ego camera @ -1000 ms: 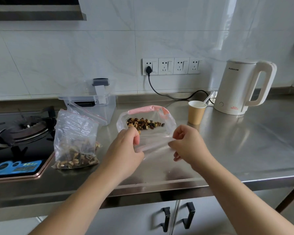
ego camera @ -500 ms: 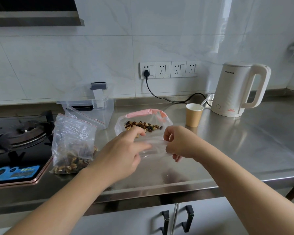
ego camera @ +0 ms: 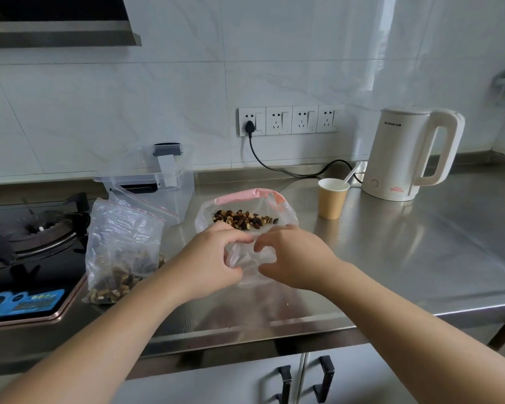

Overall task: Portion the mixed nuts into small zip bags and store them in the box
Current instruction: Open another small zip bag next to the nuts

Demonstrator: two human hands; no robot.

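From the head view, both hands are low in the middle of the counter (ego camera: 420, 258), on a small clear zip bag (ego camera: 251, 258). The left hand (ego camera: 207, 263) has its fingers curled round the bag's left side. The right hand (ego camera: 295, 258) pinches the right side. Half a second ago the hands were a little apart and the left fingers lay out straight over the bag — now they have come close together and the plastic is bunched up between them. This looks like getting the little bag open, or pressing its zip; it is too crumpled to tell which.

At 12 o'clock from the hands, just behind them, sits an open bag with a pink rim (ego camera: 247, 196), and a pile of mixed nuts (ego camera: 245, 221) lies in it. At 9 o'clock stands a big zip bag of nuts (ego camera: 120, 252), leaning by the stove (ego camera: 29, 243). The clear box (ego camera: 158, 182) is at 11 o'clock, near the wall, with its lid up.

A paper cup (ego camera: 331, 199) and a white kettle (ego camera: 411, 153) stand at 2 o'clock.

No small bag seems to be in the box yet — so most of the job is likely still to do.
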